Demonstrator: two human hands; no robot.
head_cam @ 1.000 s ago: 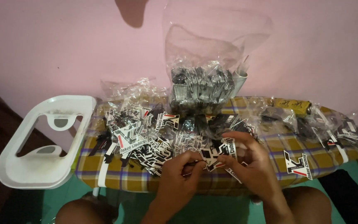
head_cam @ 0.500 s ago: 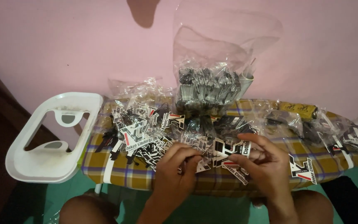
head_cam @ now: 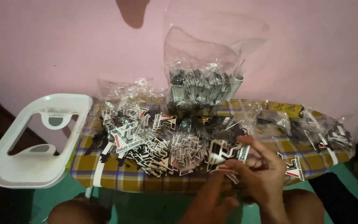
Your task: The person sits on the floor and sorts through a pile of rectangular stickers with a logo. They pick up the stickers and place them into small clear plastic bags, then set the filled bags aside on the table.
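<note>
Now the right hand (head_cam: 262, 170) has lifted a black-and-white sticker (head_cam: 224, 154) off the ironing board (head_cam: 104, 166), pinching it, while the left hand (head_cam: 212, 201) has dropped low, fingers loose and empty.

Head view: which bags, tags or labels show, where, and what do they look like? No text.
Tall clear plastic bag: back centre against the pink wall, part-filled with dark tags.
Heap of loose tags: on the plaid ironing board, angular, black, white and red.
Small clear bags: board's right end, dark contents.
Single tag: at the right hand, black and white.
</note>
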